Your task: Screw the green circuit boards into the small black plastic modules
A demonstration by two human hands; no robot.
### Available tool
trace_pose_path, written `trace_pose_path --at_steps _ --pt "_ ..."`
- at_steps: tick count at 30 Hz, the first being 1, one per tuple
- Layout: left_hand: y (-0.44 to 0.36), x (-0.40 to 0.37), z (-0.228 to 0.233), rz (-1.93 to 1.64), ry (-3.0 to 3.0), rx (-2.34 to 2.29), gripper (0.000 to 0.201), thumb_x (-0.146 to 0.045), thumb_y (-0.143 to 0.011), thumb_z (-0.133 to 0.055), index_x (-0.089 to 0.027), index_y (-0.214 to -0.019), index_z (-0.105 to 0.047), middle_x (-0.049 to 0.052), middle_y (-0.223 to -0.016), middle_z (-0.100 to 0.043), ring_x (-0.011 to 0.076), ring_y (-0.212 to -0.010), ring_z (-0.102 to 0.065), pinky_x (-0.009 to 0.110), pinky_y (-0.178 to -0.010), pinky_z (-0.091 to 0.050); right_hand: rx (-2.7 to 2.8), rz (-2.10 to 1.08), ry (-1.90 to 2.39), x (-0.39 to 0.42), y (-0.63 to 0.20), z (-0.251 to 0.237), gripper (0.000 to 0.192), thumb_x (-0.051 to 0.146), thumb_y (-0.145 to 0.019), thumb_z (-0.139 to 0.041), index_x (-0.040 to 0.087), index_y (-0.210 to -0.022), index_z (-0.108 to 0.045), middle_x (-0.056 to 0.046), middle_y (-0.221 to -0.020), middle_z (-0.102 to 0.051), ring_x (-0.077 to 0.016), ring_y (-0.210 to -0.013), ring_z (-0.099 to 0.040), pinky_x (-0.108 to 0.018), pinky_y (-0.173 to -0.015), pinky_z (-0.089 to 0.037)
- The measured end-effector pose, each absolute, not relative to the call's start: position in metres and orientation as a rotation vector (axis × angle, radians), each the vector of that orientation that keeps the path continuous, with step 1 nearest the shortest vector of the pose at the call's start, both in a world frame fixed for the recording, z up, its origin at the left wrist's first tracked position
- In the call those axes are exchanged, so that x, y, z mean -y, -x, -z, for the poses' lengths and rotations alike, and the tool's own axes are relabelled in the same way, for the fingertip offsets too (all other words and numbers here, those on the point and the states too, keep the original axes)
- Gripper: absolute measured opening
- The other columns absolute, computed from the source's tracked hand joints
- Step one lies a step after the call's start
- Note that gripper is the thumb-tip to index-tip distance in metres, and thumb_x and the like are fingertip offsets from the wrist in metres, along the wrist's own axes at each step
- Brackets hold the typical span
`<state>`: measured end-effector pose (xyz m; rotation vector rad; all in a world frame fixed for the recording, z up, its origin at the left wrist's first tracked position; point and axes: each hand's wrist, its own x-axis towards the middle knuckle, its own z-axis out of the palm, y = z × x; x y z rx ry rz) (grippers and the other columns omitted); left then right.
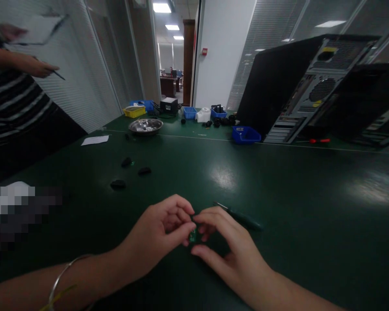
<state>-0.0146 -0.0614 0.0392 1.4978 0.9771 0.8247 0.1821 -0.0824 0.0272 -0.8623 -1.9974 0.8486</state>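
Left fingers (180,235) on green part (192,236), right fingers (214,221) near, screwdriver (245,219) beyond

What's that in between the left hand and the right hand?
The head view shows a small green piece there, between the left hand and the right hand.

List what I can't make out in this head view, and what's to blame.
Head view, throughout:
Green piece: its full shape, covered partly by the left hand.
Right hand: whether it touches the piece; too small a gap to tell.
Clipboard: any writing, blurred.
Standing person: head, cut off by the frame edge.
Metal bowl: any contents, too small.
Left-edge patch: whatever lies beneath, pixelated.
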Motion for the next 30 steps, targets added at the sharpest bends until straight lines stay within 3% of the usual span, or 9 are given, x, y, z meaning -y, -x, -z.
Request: trace_pose_path --at_steps 4,8,11,14,15,17,21,26,30 --pt "0.011 0.061 -0.035 -0.867 -1.418 -0.975 0.022 -0.032 -0.079 -0.073 -0.026 -0.094 -0.058 0.001 -0.076 -0.068 0.0180 -0.067 -0.068 0.030 -0.061 -0.056 1.978 -0.816 0.889 0.080 -0.174 -0.029 0.015 0.014 -0.088 -0.069 0.020 -0.101 -0.063 -0.004 -0.093 -0.063 -0.0170 -0.081 -0.061 -0.029 -0.071 -0.053" --pt "0.021 0.059 -0.036 -0.782 -1.451 -0.978 0.024 -0.039 -0.082 -0.070 -0.025 -0.097 -0.057 0.002 -0.078 -0.069 0.0199 -0.069 -0.070 0.033 -0.065 -0.058 1.959 -0.762 0.859 0.075 -0.175 -0.027 0.013 0.013 -0.088 -0.066 0.020 -0.100 -0.065 -0.003 -0.089 -0.064 -0.0160 -0.077 -0.063 -0.028 -0.068 -0.054" --pt "0.048 0.044 -0.040 -0.591 -1.921 -1.194 0.028 -0.045 -0.087 -0.062 -0.025 -0.107 -0.060 0.007 -0.098 -0.071 0.0238 -0.088 -0.069 0.037 -0.080 -0.057 1.953 -0.765 0.872 0.073 -0.181 -0.024 0.018 0.015 -0.089 -0.067 0.020 -0.106 -0.064 -0.004 -0.089 -0.066 -0.0166 -0.077 -0.065 -0.028 -0.068 -0.056" --pt "0.092 0.016 -0.041 -0.272 -2.406 -1.783 0.044 -0.046 -0.084 -0.060 -0.022 -0.121 -0.062 0.014 -0.127 -0.059 0.0367 -0.115 -0.056 0.052 -0.098 -0.045 1.959 -0.772 0.880 0.071 -0.186 -0.021 0.021 0.015 -0.091 -0.064 0.021 -0.110 -0.064 -0.004 -0.090 -0.068 -0.0167 -0.078 -0.067 -0.028 -0.070 -0.057" --pt "0.108 0.007 -0.040 -0.246 -2.394 -1.889 0.048 -0.045 -0.084 -0.058 -0.016 -0.121 -0.063 0.021 -0.128 -0.056 0.0439 -0.115 -0.053 0.061 -0.096 -0.042 1.966 -0.778 0.879 0.071 -0.187 -0.020 0.021 0.014 -0.091 -0.063 0.021 -0.111 -0.064 -0.004 -0.091 -0.068 -0.0166 -0.079 -0.067 -0.027 -0.070 -0.057" --pt "0.133 -0.007 -0.036 -0.182 -2.344 -2.032 0.054 -0.050 -0.084 -0.056 -0.009 -0.118 -0.065 0.027 -0.119 -0.058 0.0496 -0.108 -0.054 0.065 -0.087 -0.044 1.988 -0.794 0.881 0.071 -0.188 -0.019 0.022 0.013 -0.091 -0.062 0.021 -0.112 -0.064 -0.004 -0.092 -0.068 -0.0164 -0.080 -0.067 -0.027 -0.070 -0.056" --pt "0.158 -0.018 -0.024 -0.133 -2.253 -2.104 0.053 -0.055 -0.085 -0.052 -0.013 -0.114 -0.068 0.023 -0.110 -0.063 0.0429 -0.101 -0.060 0.054 -0.081 -0.051 2.037 -0.842 0.880 0.071 -0.190 -0.018 0.027 0.012 -0.092 -0.060 0.024 -0.117 -0.063 -0.004 -0.095 -0.066 -0.0164 -0.082 -0.065 -0.026 -0.071 -0.054" --pt "0.161 -0.019 -0.021 -0.206 -2.235 -1.981 0.040 -0.045 -0.087 -0.050 -0.017 -0.107 -0.069 0.015 -0.105 -0.064 0.0343 -0.093 -0.064 0.047 -0.080 -0.054 2.042 -0.856 0.847 0.070 -0.193 -0.020 0.022 0.012 -0.094 -0.057 0.023 -0.111 -0.064 -0.004 -0.093 -0.065 -0.0160 -0.081 -0.064 -0.026 -0.070 -0.052" --pt "0.138 -0.006 -0.025 -0.333 -2.263 -1.742 0.037 -0.048 -0.090 -0.051 -0.025 -0.116 -0.065 0.009 -0.121 -0.061 0.0283 -0.104 -0.063 0.041 -0.088 -0.056 1.993 -0.859 0.875 0.069 -0.192 -0.018 0.027 0.012 -0.096 -0.052 0.024 -0.119 -0.061 -0.004 -0.095 -0.065 -0.0163 -0.083 -0.064 -0.028 -0.073 -0.052"
